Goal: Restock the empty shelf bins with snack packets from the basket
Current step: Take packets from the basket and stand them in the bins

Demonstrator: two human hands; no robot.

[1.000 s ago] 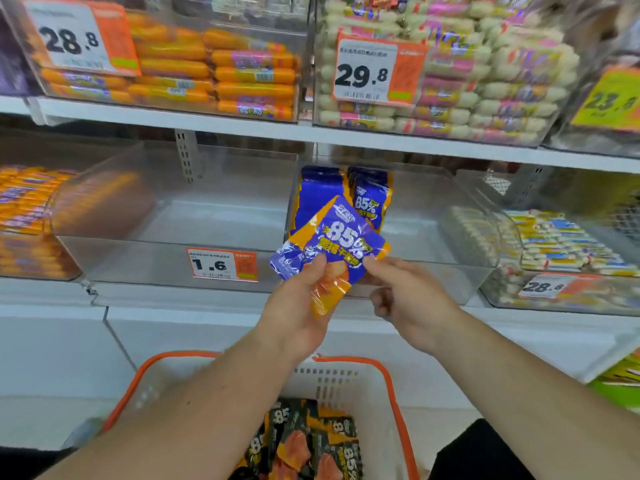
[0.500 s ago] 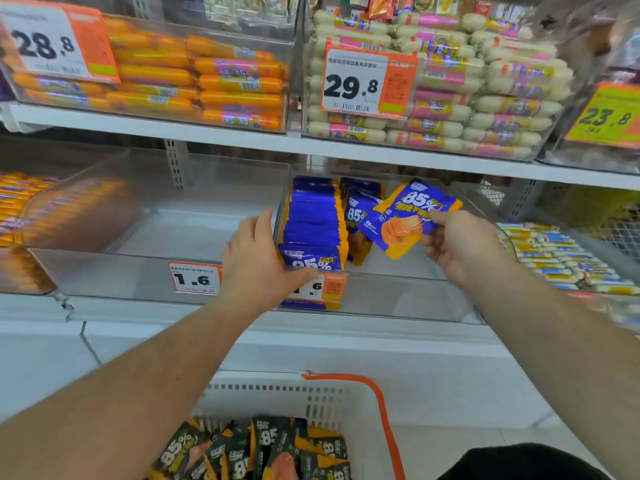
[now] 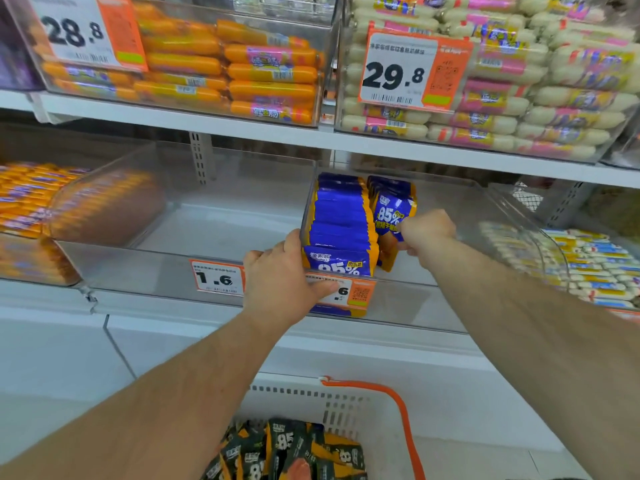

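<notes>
The price card (image 3: 88, 32) on the upper-left bin of orange sausages reads "28.8". The card (image 3: 410, 69) on the upper bin of pale sausages reads "29.8". A tag (image 3: 216, 279) just left of the left hand's (image 3: 280, 282) fingers reads "1.6"; the tag (image 3: 349, 292) under its fingertips shows only a "6". Blue packets (image 3: 391, 216) beside the right hand's (image 3: 427, 232) knuckles read "85%", as does the front packet (image 3: 337, 266) and the dark packets (image 3: 287, 445) in the basket (image 3: 401, 410).

Basket (image 3: 346, 410) cut off below
</notes>
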